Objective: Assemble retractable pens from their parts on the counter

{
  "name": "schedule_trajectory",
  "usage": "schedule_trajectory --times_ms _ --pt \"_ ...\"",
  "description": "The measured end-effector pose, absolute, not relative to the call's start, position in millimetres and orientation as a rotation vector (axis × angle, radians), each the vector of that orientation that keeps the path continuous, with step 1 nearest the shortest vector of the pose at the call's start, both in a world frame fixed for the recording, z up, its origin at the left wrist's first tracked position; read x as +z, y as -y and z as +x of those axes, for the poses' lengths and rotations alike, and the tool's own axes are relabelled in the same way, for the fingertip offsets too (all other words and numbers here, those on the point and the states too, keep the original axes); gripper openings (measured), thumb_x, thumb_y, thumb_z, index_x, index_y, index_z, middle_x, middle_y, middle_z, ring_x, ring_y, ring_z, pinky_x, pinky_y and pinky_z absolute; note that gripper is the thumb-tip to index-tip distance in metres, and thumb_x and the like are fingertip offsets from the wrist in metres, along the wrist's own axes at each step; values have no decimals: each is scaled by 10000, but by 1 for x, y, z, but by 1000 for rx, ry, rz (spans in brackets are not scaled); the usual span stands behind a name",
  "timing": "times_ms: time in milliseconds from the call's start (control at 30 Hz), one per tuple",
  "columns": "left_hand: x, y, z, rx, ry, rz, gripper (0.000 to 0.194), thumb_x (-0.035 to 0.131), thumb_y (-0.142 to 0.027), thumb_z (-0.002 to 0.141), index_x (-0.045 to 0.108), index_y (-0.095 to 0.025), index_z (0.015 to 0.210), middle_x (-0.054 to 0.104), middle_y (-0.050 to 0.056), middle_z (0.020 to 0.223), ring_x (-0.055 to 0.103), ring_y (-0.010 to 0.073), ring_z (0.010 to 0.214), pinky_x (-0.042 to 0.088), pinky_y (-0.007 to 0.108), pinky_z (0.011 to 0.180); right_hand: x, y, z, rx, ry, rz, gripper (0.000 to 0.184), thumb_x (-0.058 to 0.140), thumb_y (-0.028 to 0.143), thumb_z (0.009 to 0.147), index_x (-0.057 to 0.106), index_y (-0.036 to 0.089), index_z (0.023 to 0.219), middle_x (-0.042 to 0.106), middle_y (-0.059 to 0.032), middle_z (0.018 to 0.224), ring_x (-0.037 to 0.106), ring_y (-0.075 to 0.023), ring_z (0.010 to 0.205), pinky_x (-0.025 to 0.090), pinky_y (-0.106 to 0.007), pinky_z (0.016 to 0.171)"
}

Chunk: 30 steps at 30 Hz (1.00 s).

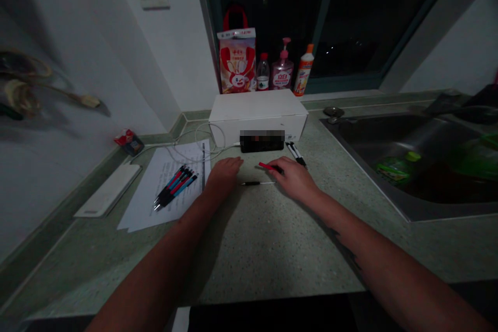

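Observation:
My right hand [293, 175] is closed on a red pen barrel [266, 166], whose red end points left and whose darker end runs under my fingers. Just below it on the counter lies a slim pen part [252, 183] with a black grip and a thin pale rod, apart from both hands. My left hand [224, 175] rests on the counter beside the paper, fingers stretched out and nothing visible in them. Several red, blue and black pens [177, 187] lie bunched on the printed sheets [143, 202] to the left. White and black pens [296, 154] lie behind my right hand.
A phone [262, 142] leans against a white box [257, 106], with a white cable [187, 158] trailing left. Behind stand a red-and-white bag [238, 62] and several bottles [282, 70]. A flat white device [109, 189] lies at the left wall; a metal sink [365, 166] is on the right.

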<state>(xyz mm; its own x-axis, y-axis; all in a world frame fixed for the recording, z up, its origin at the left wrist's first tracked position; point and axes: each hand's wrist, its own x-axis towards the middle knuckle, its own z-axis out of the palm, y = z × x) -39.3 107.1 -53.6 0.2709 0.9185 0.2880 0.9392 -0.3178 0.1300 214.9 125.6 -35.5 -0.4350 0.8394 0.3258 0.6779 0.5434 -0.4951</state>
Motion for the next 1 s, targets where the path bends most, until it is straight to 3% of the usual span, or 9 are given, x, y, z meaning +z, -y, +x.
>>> schedule_trajectory --times_ms 167,367,733,1000 --pt "-58 -107 -40 -451 1773 -2475 409 447 -60 942 696 -143 1254 713 131 1317 644 261 1226 485 434 1099 -35 -122 213 414 2272 -1219 192 608 246 988 752 221 1113 740 -87 1103 697 -264 1029 544 -405 889" --pt "-53 -107 -33 -464 1724 -2528 468 454 -51 928 621 -122 1359 643 155 1431 578 267 1340 430 461 1162 -34 -121 211 433 2276 -1219 190 613 230 985 753 199 1110 738 -103 1106 699 -268 1030 542 -412 891" --pt "-41 -96 -33 -335 1800 -2518 337 523 -60 928 703 -196 1180 744 113 1157 669 272 1094 528 404 966 -37 -120 211 421 2280 -1201 193 606 235 981 757 222 1102 744 -90 1080 700 -262 1006 547 -413 875" --pt "-41 -92 -35 -305 1801 -2439 352 508 -42 926 699 -186 1184 725 125 1125 641 289 1095 523 401 929 -36 -121 212 425 2289 -1194 198 597 245 985 753 233 1107 740 -90 1090 699 -263 1017 548 -416 891"
